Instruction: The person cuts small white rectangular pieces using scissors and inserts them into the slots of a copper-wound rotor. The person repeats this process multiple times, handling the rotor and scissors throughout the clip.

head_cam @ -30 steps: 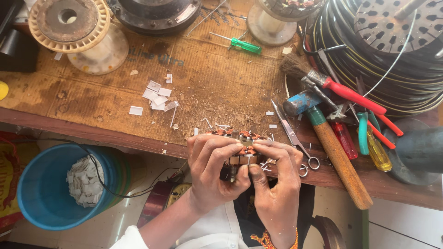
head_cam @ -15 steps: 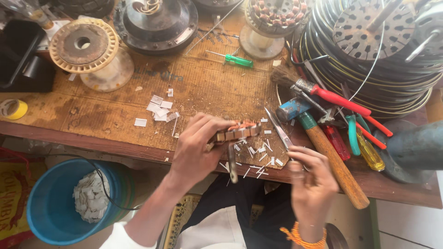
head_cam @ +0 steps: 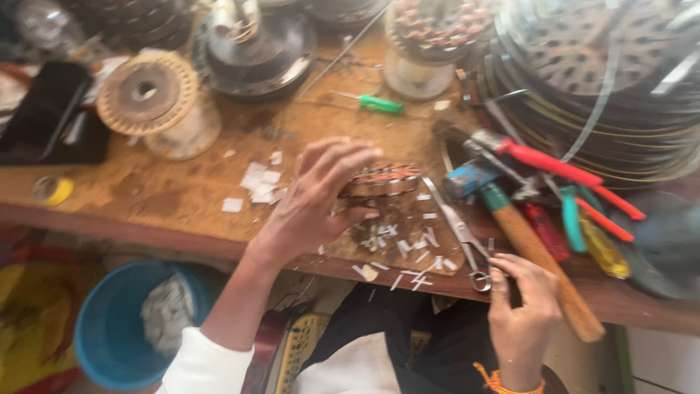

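Copper-wound stator [head_cam: 382,179] sits on the bench [head_cam: 175,197], just left of the scissors [head_cam: 459,233]; the left hand [head_cam: 317,197] grips its near side. At the scissors' handles, the right hand [head_cam: 519,303] pinches the loops, fingers curled.

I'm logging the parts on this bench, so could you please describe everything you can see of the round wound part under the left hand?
The wound part is a flat ring seen edge-on, with reddish copper-coloured windings on top and a grey metal band around its side. It lies flat on the wooden bench near the front edge, among white paper scraps. The left hand grips its left end, fingers over the top. Blur hides finer detail.
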